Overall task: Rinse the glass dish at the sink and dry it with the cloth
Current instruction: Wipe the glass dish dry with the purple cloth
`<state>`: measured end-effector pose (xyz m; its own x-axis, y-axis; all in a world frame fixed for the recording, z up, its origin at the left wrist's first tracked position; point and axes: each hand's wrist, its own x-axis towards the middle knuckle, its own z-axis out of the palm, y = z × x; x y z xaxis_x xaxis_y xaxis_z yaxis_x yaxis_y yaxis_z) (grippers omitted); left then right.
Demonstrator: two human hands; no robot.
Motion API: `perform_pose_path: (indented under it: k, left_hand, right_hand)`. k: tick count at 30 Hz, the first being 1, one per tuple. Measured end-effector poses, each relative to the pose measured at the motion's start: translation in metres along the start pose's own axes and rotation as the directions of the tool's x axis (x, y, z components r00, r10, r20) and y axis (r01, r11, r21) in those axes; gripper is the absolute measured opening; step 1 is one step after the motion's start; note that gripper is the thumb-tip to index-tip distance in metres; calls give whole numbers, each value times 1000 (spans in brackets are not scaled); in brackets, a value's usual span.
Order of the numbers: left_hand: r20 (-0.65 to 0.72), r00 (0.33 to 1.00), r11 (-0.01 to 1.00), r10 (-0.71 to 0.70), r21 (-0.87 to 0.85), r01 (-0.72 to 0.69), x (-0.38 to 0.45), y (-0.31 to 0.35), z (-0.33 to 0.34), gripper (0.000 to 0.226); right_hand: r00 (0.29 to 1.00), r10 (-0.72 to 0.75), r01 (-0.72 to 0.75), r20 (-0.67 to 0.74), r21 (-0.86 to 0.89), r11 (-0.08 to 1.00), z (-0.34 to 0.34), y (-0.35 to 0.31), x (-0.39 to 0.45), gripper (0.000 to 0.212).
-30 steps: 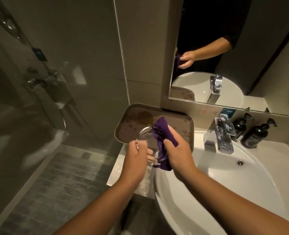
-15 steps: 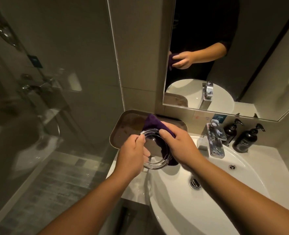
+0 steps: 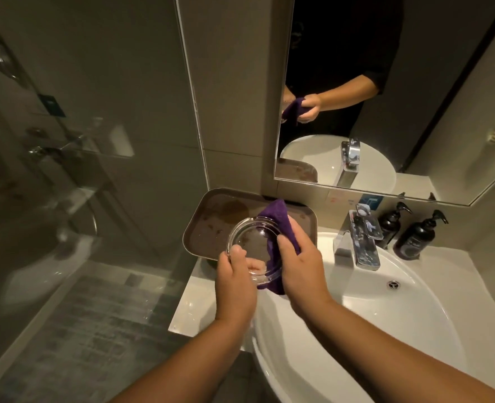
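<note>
Above the left edge of the white sink (image 3: 371,324), the person's left hand (image 3: 234,286) grips the near rim of the glass dish (image 3: 250,248), thumb hooked over the edge and fingers curled beneath, their tips showing through the clear glass. The dish is held off the worktop, tilted so its open side faces up toward the camera. It sits just ahead of the left hand and directly to the left of the right hand (image 3: 300,263).

The right hand is closed around the purple cloth (image 3: 275,222), pinching the cloth over the dish's right rim, thumb on the inner side and fingers wrapped behind. The cloth folds over that rim, sticks up in a peak behind the dish and hangs down in a flap below the right palm. Both forearms are bare and reach in from the lower edge of the view.

Behind and partly under the dish, a brown tray (image 3: 199,228) with rounded corners rests on the white worktop (image 3: 194,309) at the left of the sink; its surface looks stained. To the right, a chrome tap (image 3: 359,242) stands at the back of the sink, with no water visibly running, and a small overflow fitting (image 3: 393,285) shows in the basin wall. Two dark pump bottles (image 3: 414,237) stand side by side near the wall beyond the tap. The mirror (image 3: 414,82) above reflects a dark sleeve, the hands with the cloth, the tap and the sink. A glass shower screen (image 3: 80,141) fills the left side.
</note>
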<state>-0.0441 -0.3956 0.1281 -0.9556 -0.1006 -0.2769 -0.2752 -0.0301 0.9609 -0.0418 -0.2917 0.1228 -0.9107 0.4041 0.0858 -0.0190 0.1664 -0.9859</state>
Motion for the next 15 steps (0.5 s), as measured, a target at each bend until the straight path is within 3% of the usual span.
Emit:
perform_pose_path:
  k: [3,6,9,15]
  left_hand:
    - [241,969,993,48,95,-73,16,9,-17,29]
    - [420,907,961,19,242,-132,28,28,-25,29]
    - [463,886,888,-7,409,-207,31,36,-22,29]
    - [437,899,902,-4,390,-186,40,44,-19,34]
  right_hand:
    - [972,-30,47,235,-68,997,-27,-15,18,41]
    - [893,20,68,450,-179,982,-44,-27,36,40]
    - [837,47,98,545,-235,967,-50,-40,48,38]
    - [825,44,137,563,-276,951,-49,-43,58,37]
